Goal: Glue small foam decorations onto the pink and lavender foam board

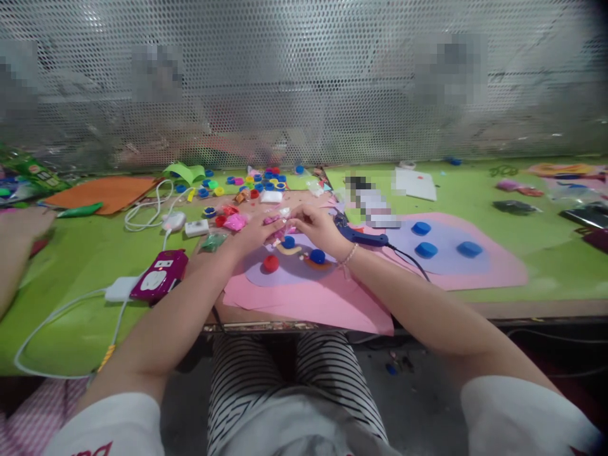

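Note:
My left hand (256, 233) and my right hand (317, 229) meet over a purple paper shape (256, 272) on a larger pink sheet (304, 304). Between them is a small purplish-pink soft lump in clear plastic (279, 223); the left fingers close on it. My right thumb and fingertips are pinched together at its edge, and what they grip is too small to make out. Just below the hands sit a red cap (270, 263) and two blue caps (318, 256), with curved strips of clay-like material beside them. A dark blue glue gun (365, 237) lies right of my right hand.
Several coloured bottle caps (270, 185) are scattered at the back. On the left are a magenta power adapter (160, 276), white cables and orange sheets (104, 193); another person's arm (14, 253) reaches in. Another purple-and-pink paper piece (503, 269) at right carries three blue caps.

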`<state>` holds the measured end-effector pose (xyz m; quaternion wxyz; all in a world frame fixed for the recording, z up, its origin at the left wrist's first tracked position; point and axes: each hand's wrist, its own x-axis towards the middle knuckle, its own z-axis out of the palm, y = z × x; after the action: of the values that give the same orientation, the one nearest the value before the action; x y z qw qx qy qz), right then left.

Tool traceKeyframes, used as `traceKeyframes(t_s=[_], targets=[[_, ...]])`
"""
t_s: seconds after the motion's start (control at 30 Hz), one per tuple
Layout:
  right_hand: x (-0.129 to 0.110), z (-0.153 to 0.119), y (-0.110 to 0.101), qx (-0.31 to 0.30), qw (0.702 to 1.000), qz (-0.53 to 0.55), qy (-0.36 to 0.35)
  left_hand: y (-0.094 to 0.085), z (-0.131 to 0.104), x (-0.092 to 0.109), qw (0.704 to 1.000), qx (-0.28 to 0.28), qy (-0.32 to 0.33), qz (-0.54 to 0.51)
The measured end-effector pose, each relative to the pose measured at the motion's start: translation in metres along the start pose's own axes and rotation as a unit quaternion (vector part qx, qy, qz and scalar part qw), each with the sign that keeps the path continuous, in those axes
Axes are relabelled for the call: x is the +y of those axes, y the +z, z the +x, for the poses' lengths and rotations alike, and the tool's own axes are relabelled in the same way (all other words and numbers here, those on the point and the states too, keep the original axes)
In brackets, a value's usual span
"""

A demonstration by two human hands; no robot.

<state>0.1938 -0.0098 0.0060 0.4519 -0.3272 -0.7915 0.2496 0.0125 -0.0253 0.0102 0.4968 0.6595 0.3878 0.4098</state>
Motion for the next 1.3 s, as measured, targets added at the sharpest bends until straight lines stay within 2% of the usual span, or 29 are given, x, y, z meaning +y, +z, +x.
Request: traceKeyframes(t_s=[0.3, 0.37, 0.43, 0.5, 0.57, 0.63, 0.73, 0.8, 0.87, 1.07, 1.2, 1.3], targets=[[-0.001, 0.003, 0.004, 0.035, 0.987, 0.146, 0.048, 0.000, 0.001, 0.003, 1.000, 0.004, 0.021, -0.003], [0.004, 0.006, -0.006, 0.069, 0.982, 0.160, 0.071, 0.001, -0.001, 0.005, 1.000, 0.011, 0.020, -0.006], [0.011, 0.011, -0.022, 0.141, 0.971, 0.171, 0.093, 0.000, -0.002, 0.008, 0.999, 0.029, 0.021, -0.013], [0.018, 0.015, -0.039, 0.199, 0.965, 0.149, 0.084, -0.001, -0.003, 0.010, 0.998, 0.058, 0.023, -0.016], [0.022, 0.017, -0.050, 0.219, 0.964, 0.132, 0.068, -0.002, -0.003, 0.010, 0.997, 0.077, 0.027, -0.009], [0.021, 0.015, -0.049, 0.196, 0.972, 0.114, 0.052, -0.002, -0.002, 0.009, 0.997, 0.067, 0.031, 0.008], [0.009, 0.008, -0.035, 0.098, 0.994, 0.045, -0.020, -0.002, 0.001, 0.006, 0.997, 0.047, 0.035, 0.044], [-0.001, 0.002, -0.024, 0.029, 0.994, -0.045, -0.093, -0.003, 0.003, 0.004, 0.996, 0.044, 0.037, 0.068], [-0.009, -0.002, -0.017, -0.005, 0.985, -0.110, -0.135, -0.003, 0.004, 0.002, 0.994, 0.040, 0.044, 0.090], [-0.011, -0.004, -0.014, -0.011, 0.972, -0.180, -0.152, -0.004, 0.005, -0.004, 0.990, 0.036, 0.060, 0.126], [-0.005, -0.003, -0.010, -0.001, 0.974, -0.181, -0.136, -0.004, 0.004, -0.005, 0.989, 0.024, 0.067, 0.128], [-0.004, -0.004, -0.006, 0.018, 0.979, -0.177, -0.103, -0.005, 0.006, -0.007, 0.981, 0.029, 0.092, 0.170]])
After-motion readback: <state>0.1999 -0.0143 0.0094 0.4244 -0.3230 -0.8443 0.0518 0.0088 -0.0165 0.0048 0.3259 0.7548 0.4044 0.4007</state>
